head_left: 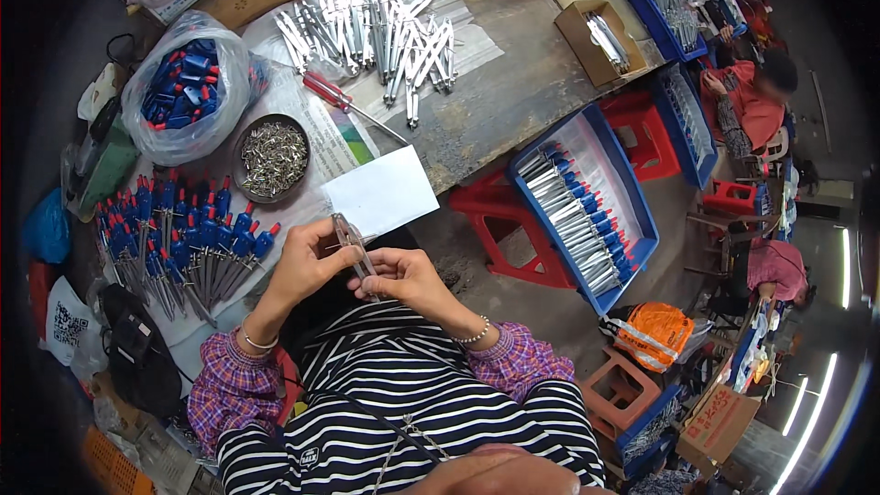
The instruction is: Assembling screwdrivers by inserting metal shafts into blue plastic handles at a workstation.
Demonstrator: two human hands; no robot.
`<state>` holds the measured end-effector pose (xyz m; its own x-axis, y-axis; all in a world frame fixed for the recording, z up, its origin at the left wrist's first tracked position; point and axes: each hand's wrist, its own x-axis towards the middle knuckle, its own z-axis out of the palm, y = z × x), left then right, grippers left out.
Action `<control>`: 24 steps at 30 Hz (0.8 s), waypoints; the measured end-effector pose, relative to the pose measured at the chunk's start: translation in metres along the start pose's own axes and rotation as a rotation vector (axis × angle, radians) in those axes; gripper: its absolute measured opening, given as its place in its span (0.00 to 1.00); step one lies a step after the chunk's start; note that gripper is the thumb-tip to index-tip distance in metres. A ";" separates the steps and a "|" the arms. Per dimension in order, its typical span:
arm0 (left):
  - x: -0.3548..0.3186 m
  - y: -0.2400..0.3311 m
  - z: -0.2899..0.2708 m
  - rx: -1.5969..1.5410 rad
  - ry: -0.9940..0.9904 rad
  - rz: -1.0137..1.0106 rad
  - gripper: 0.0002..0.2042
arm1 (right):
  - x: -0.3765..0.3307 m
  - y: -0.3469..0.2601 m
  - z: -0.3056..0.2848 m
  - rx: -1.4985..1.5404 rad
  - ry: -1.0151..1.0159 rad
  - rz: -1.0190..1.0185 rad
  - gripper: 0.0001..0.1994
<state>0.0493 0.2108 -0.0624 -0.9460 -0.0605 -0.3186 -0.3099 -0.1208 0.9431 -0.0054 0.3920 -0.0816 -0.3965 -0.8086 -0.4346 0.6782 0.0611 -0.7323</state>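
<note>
Both hands hold one slim metal tool part in front of my striped shirt. My left hand pinches its upper end, while my right hand grips its lower end. Just left of the hands lies a heap of blue-and-red handled tools on the workbench. A round dish of small metal screws sits above that heap. A white card hangs over the bench edge right behind the hands.
A clear bag of blue and red caps, a red screwdriver and a pile of bare metal pieces lie on the bench. A blue tray of finished tools rests on red stools at right. Other people sit far right.
</note>
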 end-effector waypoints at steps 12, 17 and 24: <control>0.000 0.003 -0.003 0.123 0.103 -0.050 0.07 | -0.003 0.009 0.005 -0.173 0.078 -0.088 0.16; -0.001 0.001 -0.003 0.136 0.102 -0.022 0.06 | -0.003 0.008 0.007 -0.145 0.087 -0.086 0.15; -0.001 0.000 0.002 0.130 0.084 0.072 0.06 | -0.003 0.009 0.007 -0.132 0.105 -0.045 0.12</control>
<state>0.0501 0.2129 -0.0623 -0.9566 -0.1481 -0.2511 -0.2562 0.0159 0.9665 0.0060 0.3912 -0.0832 -0.4919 -0.7470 -0.4472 0.5736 0.1084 -0.8119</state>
